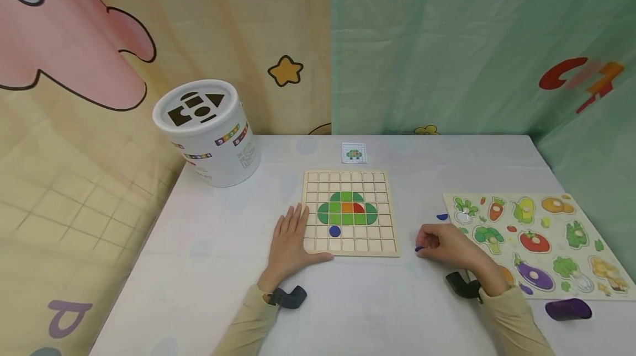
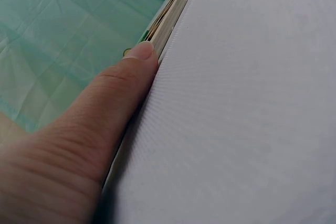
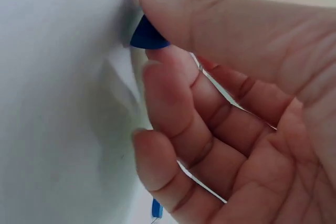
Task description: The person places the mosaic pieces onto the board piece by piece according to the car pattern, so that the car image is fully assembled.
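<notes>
A wooden grid board [image 1: 350, 239] lies on the table, bearing a car-like pattern of green, orange and red pieces, with a blue round shape [image 1: 335, 231] below. My left hand [image 1: 290, 243] rests at the board's lower left corner with its fingers extended, and in the left wrist view its thumb [image 2: 126, 77] lies against the board's edge. To the right of the board, my right hand [image 1: 447, 245] pinches a small blue wedge-like piece [image 3: 148, 35] between thumb and finger, low over the tabletop. A blue half-round piece [image 1: 442, 216] lies beyond that hand.
A small pattern card [image 1: 354, 153] lies behind the board. At the back left stands a white bucket [image 1: 223, 157] with shape holes in its lid. A vegetable puzzle board [image 1: 509, 254] covers the right side, partly under my right forearm. Close by is a purple cylinder [image 1: 561, 310].
</notes>
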Available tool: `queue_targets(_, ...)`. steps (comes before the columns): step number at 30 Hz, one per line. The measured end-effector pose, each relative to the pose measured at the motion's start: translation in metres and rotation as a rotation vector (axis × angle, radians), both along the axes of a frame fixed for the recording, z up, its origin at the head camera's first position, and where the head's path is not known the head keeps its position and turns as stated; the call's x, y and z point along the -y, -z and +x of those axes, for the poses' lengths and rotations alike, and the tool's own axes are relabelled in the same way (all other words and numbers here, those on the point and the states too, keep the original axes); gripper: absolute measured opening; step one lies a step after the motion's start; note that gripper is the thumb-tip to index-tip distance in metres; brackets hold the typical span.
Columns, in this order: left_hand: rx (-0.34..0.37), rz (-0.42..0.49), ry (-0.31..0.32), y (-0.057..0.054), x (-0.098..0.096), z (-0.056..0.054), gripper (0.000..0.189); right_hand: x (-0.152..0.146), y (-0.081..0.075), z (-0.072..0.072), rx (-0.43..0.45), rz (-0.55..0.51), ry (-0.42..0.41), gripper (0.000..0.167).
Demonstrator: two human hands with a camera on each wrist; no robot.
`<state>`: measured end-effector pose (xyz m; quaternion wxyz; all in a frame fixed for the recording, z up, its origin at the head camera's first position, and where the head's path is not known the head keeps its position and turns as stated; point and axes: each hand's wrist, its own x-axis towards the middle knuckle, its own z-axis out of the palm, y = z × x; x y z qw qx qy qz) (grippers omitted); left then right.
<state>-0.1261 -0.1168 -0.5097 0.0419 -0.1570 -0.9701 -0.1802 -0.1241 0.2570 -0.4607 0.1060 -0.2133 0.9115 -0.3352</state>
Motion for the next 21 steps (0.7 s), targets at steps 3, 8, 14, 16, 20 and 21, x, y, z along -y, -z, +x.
queue_targets(3,0.001,0.002,-0.001,0.000,0.000,0.000,0.121,0.006,-0.002,-0.002,-0.024,-0.006,-0.001,0.016)
queue_targets(8,0.000,0.000,0.001,0.001,0.000,0.000,0.121,0.020,-0.004,-0.009,-0.090,-0.019,-0.016,0.011)
queue_targets(14,0.007,-0.007,0.000,0.002,0.000,-0.001,0.121,0.042,-0.004,-0.019,-0.130,-0.062,-0.041,0.010)
queue_targets(16,0.012,-0.010,-0.002,0.002,0.000,-0.001,0.121,0.051,-0.004,-0.022,-0.122,-0.074,-0.041,0.009)
queue_targets(20,0.014,-0.010,-0.003,0.002,0.000,-0.001,0.121,0.070,-0.004,-0.027,-0.099,-0.088,-0.030,0.009)
queue_targets(21,0.013,-0.011,-0.003,0.002,0.000,-0.002,0.121,0.075,-0.004,-0.028,-0.096,-0.089,-0.028,0.009)
